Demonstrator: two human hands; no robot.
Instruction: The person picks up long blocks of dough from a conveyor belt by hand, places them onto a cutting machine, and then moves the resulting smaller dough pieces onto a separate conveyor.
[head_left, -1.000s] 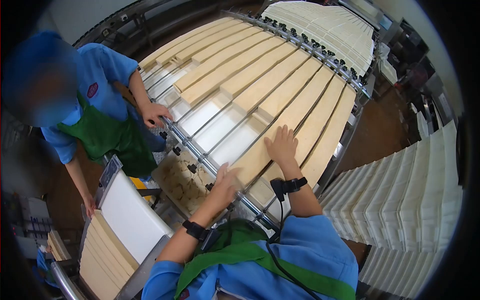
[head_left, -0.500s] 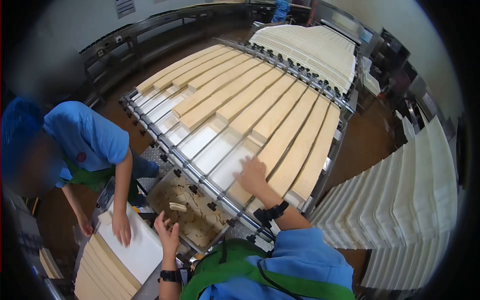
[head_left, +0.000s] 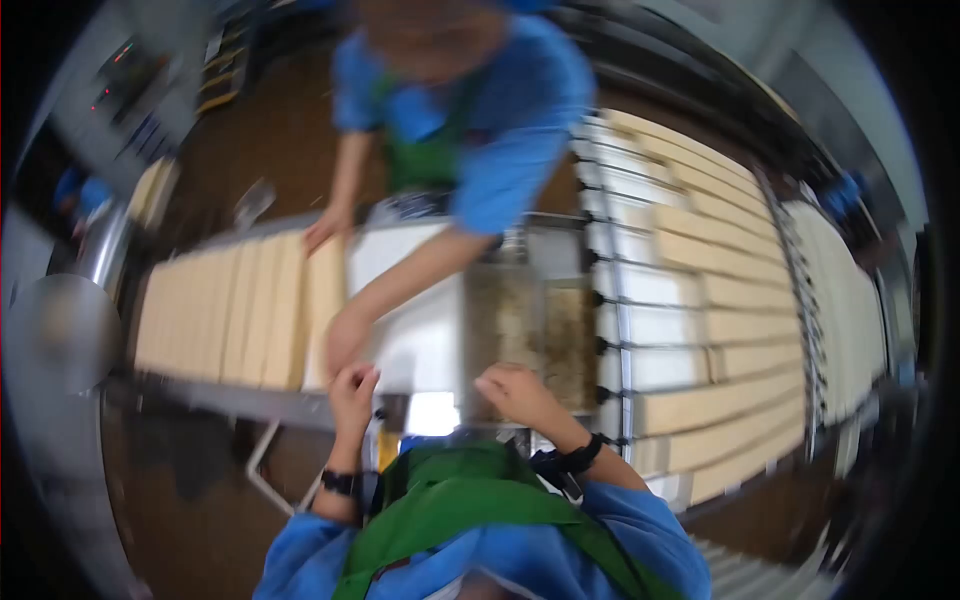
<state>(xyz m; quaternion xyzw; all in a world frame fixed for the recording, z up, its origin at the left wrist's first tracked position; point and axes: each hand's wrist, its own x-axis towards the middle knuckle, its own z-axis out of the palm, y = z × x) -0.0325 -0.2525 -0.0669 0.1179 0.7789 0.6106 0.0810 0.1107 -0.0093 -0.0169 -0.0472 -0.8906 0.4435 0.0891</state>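
My left hand [head_left: 353,395], loosely bent with the thumb apart from the fingers, is near the front end of a long pale-beige slab [head_left: 325,285]. Nothing shows in it. Beyond it, a co-worker's forearm [head_left: 420,275] reaches down to that slab, and their other hand [head_left: 328,228] touches its far end. My right hand [head_left: 520,395] is over the near edge of an open bin [head_left: 480,340], right of the white work surface [head_left: 425,340]. Its fingers are half bent, blurred, with no object visible in them. Both my wrists carry black bands.
More long slabs [head_left: 220,310] stand packed side by side on the left. At right, a rack of metal rods [head_left: 625,300] borders a white-topped table carrying rows of slabs [head_left: 745,290]. The co-worker leans over the far side.
My view has swung left. My right hand has come off the slab table to the bin's edge. My left hand is now by the packed slabs, where the co-worker's hands have shifted onto a slab.
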